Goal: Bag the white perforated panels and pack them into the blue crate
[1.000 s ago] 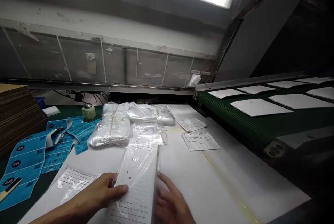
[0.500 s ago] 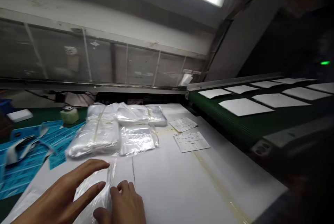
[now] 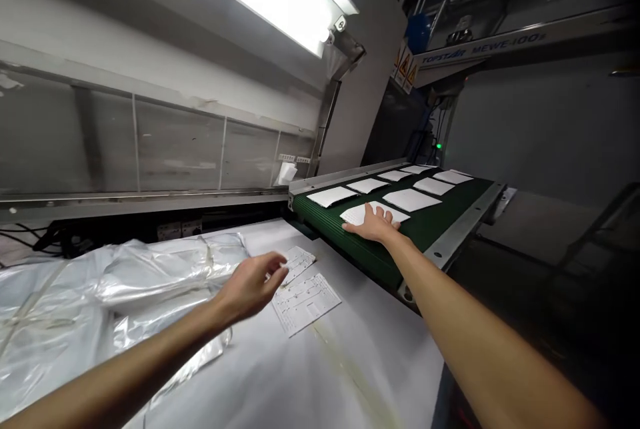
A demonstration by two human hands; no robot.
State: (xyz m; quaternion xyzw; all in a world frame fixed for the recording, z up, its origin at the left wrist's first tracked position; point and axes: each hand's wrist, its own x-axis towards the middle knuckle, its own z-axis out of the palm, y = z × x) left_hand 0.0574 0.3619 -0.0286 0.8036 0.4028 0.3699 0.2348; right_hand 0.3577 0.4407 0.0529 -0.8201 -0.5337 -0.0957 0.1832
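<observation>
Left hand [image 3: 250, 288]: open, empty, printed sheet [image 3: 300, 262] just beside its fingertips at 2 o'clock
Right hand [image 3: 373, 224]: open flat, not gripping, palm down on a white sheet [image 3: 356, 215] on the green conveyor belt [image 3: 440, 229]

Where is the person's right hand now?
In the head view, the right hand lies flat on a white sheet on the green conveyor belt, with other white sheets just beyond it.
</observation>
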